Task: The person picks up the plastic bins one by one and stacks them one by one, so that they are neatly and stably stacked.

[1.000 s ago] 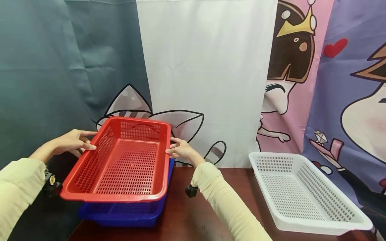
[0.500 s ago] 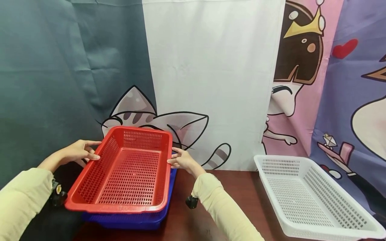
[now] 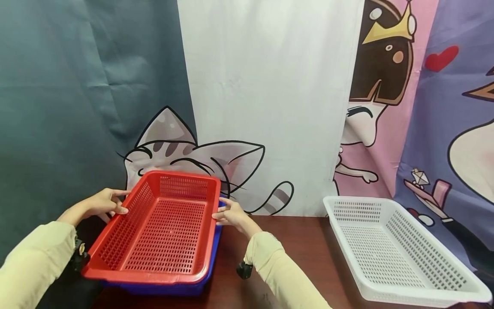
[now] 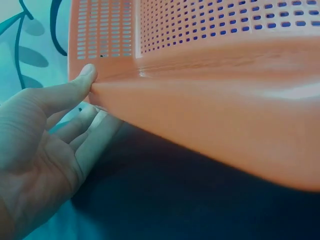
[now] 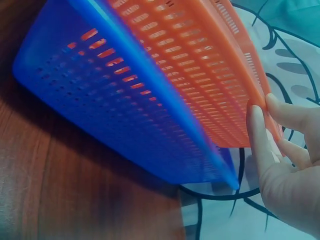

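Observation:
Both hands hold a red perforated plastic basket (image 3: 166, 231) by its long side rims. My left hand (image 3: 101, 204) pinches the left rim, thumb on top and fingers beneath, as the left wrist view shows. On the opposite rim, my right hand (image 3: 233, 216) pinches with thumb and fingers. Under the red basket stands a blue perforated basket (image 5: 120, 115) on the table. In the right wrist view the red one's lower part sits inside the blue one, its rim still above the blue rim. Most of the blue basket is hidden from the head view.
A white perforated basket (image 3: 386, 253) stands at the right on the brown wooden table (image 3: 285, 257). Behind the table hangs a printed cloth (image 3: 262, 86) with cartoon figures. The table's left edge lies close to the baskets.
Both hands have lowered the red basket further into the blue one, so less of the blue basket shows below it. The head view has shifted slightly.

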A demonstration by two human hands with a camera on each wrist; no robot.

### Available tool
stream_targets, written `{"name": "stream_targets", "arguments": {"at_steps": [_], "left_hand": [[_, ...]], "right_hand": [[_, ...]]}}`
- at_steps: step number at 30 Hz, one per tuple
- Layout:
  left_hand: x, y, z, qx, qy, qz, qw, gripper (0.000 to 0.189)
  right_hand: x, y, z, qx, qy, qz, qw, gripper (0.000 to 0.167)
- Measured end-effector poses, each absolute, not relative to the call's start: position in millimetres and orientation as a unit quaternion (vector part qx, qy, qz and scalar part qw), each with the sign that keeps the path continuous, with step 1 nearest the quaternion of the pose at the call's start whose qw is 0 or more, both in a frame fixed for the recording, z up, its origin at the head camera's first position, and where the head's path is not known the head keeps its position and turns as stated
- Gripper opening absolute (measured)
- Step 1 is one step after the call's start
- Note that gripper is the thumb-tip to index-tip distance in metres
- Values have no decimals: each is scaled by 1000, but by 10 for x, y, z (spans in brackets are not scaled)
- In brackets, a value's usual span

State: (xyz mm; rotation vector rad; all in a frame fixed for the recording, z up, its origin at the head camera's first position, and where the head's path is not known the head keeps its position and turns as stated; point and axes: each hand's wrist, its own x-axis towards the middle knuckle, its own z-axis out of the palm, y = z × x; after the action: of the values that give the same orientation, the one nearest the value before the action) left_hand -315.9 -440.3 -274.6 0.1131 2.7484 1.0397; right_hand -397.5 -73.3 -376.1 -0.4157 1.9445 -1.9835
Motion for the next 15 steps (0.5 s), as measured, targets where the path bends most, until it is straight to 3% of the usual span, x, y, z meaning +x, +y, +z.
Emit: {"name": "stream_targets", "arguments": {"at_steps": [15], "left_hand": [[-3377, -4263, -3001, 39, 930, 351, 96, 76]], "right_hand": [[-4003, -607, -3914, -123, 685, -704, 145, 74]]}}
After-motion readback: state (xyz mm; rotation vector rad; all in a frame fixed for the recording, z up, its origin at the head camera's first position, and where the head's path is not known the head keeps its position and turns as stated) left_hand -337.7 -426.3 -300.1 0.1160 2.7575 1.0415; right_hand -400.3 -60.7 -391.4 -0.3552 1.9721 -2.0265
